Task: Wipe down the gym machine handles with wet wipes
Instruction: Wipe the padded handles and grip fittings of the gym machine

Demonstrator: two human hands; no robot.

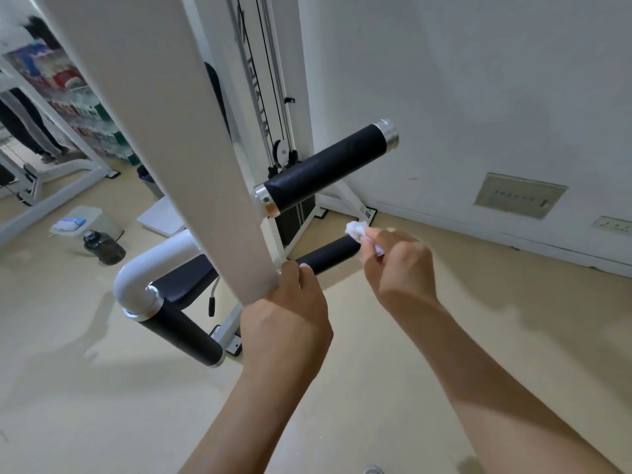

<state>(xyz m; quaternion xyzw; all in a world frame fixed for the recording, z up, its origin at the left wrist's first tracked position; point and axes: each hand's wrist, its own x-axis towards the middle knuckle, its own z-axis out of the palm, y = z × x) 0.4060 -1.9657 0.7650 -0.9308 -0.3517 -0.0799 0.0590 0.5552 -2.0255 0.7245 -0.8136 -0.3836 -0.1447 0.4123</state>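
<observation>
A white gym machine arm slants down through the middle of the view. My left hand grips its lower end, fingers curled round the edge. My right hand pinches a crumpled white wet wipe at the free end of a low black padded handle. Above it a thicker black roller handle with chrome end caps juts to the right. Another black padded handle on a curved white tube sits lower left.
The weight stack frame with cables stands behind, against a white wall. On the beige floor at left lie a white container with a wipes pack and a dark water bottle. A mirror fills the far left.
</observation>
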